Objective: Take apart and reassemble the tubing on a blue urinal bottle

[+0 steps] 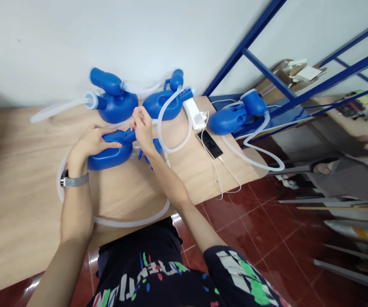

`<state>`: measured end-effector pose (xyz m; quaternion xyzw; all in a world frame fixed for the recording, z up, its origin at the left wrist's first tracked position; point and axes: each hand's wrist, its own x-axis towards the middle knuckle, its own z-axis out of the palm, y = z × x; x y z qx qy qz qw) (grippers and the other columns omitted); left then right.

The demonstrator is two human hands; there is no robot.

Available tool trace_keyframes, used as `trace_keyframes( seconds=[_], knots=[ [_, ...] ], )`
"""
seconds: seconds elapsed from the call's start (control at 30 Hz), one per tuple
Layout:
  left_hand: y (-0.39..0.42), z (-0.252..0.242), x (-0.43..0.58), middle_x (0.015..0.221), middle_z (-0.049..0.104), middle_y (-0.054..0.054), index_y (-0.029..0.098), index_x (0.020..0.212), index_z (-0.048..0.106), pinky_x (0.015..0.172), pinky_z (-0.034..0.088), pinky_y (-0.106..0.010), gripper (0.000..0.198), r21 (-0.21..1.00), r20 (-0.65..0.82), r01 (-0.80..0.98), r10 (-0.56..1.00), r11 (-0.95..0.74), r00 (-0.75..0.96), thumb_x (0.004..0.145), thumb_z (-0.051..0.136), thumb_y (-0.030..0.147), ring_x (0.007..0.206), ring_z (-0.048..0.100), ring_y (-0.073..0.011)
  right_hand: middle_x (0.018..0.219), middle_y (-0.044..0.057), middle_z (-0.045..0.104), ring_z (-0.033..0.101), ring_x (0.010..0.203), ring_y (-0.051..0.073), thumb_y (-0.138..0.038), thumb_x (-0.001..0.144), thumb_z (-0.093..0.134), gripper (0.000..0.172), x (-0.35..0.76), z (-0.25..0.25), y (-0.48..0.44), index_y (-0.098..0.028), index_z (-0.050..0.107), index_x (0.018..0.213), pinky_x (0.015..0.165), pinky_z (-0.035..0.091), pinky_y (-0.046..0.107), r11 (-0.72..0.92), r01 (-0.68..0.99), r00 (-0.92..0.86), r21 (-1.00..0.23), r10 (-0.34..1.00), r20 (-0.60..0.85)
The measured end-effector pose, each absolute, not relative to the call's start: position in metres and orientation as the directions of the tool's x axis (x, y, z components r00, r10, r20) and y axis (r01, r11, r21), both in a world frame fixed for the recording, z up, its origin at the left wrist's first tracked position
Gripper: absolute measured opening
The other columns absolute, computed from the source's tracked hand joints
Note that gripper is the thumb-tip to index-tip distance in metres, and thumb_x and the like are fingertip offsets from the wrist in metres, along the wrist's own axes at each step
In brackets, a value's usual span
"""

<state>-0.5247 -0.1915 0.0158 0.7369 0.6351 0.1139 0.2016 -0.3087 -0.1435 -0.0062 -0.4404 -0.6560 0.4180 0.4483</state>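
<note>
My left hand [89, 143] is wrapped over a blue plastic urinal bottle [111, 157] that lies on the table, its thumb along the side. At this bottle's neck [129, 135], my right hand [143, 130] is closed in a pinch; what its fingers hold is hidden. A white flexible hose [132, 222] loops round the left wrist and along the table's front edge. Partly behind my right forearm lies a blue funnel piece [156, 149]. Just beyond my hands stand two similar blue bottles [116, 108] [161, 104] with hoses and blue funnel heads.
Another blue bottle [225, 120] with a looped hose sits at the table's right end. A white power strip [194, 113] and a phone [210, 144] with white cables lie beside it. A blue metal frame [250, 47] rises at the right, above a red tiled floor [250, 217].
</note>
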Motion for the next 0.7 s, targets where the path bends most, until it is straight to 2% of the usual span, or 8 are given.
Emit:
trace_keyframes(
  seconds=[0.1,0.23,0.33,0.4,0.47,0.57,0.63,0.7],
  knots=[
    [-0.194,0.018,-0.525,0.147,0.091,-0.011,0.030,0.167,0.083,0.133,0.057,-0.049,0.089,0.507,-0.134,0.860,0.981,-0.054,0.141,0.090,0.089,0.074,0.141,0.080,-0.0419,0.082,-0.002,0.045,0.056,0.075,0.023,-0.094,0.121,0.031,0.068,-0.308,-0.010,-0.136,-0.032,0.057,0.110,0.077,0.060,0.036,0.218,0.114,-0.080,-0.969,0.974,0.210],
    [-0.199,0.021,-0.532,0.160,0.086,-0.002,0.040,0.164,0.085,0.132,0.058,-0.046,0.089,0.584,-0.177,0.811,0.971,-0.026,0.159,0.085,0.093,0.078,0.145,0.082,-0.0409,0.081,-0.004,0.036,0.044,0.069,0.024,-0.085,0.124,0.021,0.066,-0.282,-0.004,-0.115,-0.031,0.057,0.111,0.075,0.058,0.039,0.202,0.098,0.097,-0.974,0.972,0.212],
    [-0.201,0.023,-0.536,0.159,0.087,-0.001,0.042,0.164,0.084,0.131,0.060,-0.046,0.091,0.569,-0.204,0.822,0.963,-0.028,0.175,0.081,0.095,0.079,0.145,0.083,-0.0418,0.084,-0.002,0.045,0.048,0.071,0.022,-0.086,0.123,0.033,0.064,-0.252,0.004,-0.105,-0.030,0.060,0.107,0.075,0.056,0.037,0.263,0.195,-0.023,-0.945,0.964,0.264],
    [-0.202,0.025,-0.537,0.157,0.088,-0.003,0.041,0.165,0.084,0.130,0.060,-0.047,0.090,0.541,-0.205,0.841,0.967,-0.018,0.153,0.084,0.093,0.079,0.143,0.084,-0.0420,0.089,0.001,0.060,0.059,0.079,0.022,-0.077,0.125,0.047,0.056,-0.233,0.007,-0.104,-0.028,0.065,0.104,0.083,0.057,0.036,0.348,0.336,-0.217,-0.876,0.933,0.287],
    [-0.202,0.026,-0.536,0.157,0.088,-0.003,0.041,0.165,0.084,0.132,0.059,-0.048,0.086,0.531,-0.195,0.847,0.971,-0.011,0.135,0.088,0.091,0.077,0.144,0.083,-0.0415,0.097,0.004,0.074,0.068,0.092,0.024,-0.057,0.126,0.056,0.043,-0.217,0.007,-0.104,-0.025,0.074,0.105,0.097,0.057,0.037,0.425,0.522,-0.353,-0.740,0.897,0.266],
    [-0.203,0.029,-0.539,0.165,0.083,-0.003,0.037,0.164,0.084,0.138,0.056,-0.050,0.082,0.525,-0.176,0.851,0.980,0.013,0.094,0.091,0.092,0.072,0.151,0.080,-0.0422,0.113,0.013,0.086,0.076,0.111,0.032,-0.035,0.123,0.063,0.028,-0.196,0.000,-0.101,-0.019,0.086,0.119,0.116,0.054,0.045,0.415,0.745,-0.387,-0.522,0.907,0.168],
    [-0.206,0.032,-0.542,0.170,0.080,-0.004,0.030,0.166,0.083,0.141,0.054,-0.053,0.081,0.520,-0.157,0.853,0.986,0.032,0.059,0.094,0.092,0.066,0.154,0.078,-0.0423,0.133,0.021,0.087,0.076,0.129,0.038,-0.029,0.120,0.067,0.032,-0.186,-0.005,-0.098,-0.015,0.086,0.142,0.127,0.051,0.053,0.383,0.817,-0.362,-0.431,0.923,0.133],
    [-0.209,0.034,-0.546,0.171,0.079,-0.004,0.027,0.166,0.081,0.141,0.054,-0.053,0.078,0.530,-0.126,0.848,0.991,0.031,0.043,0.097,0.092,0.062,0.154,0.077,-0.0403,0.155,0.024,0.079,0.069,0.149,0.042,-0.031,0.118,0.075,0.049,-0.183,-0.008,-0.098,-0.015,0.078,0.164,0.138,0.046,0.062,0.409,0.822,-0.380,-0.397,0.912,0.154]
  ],
)
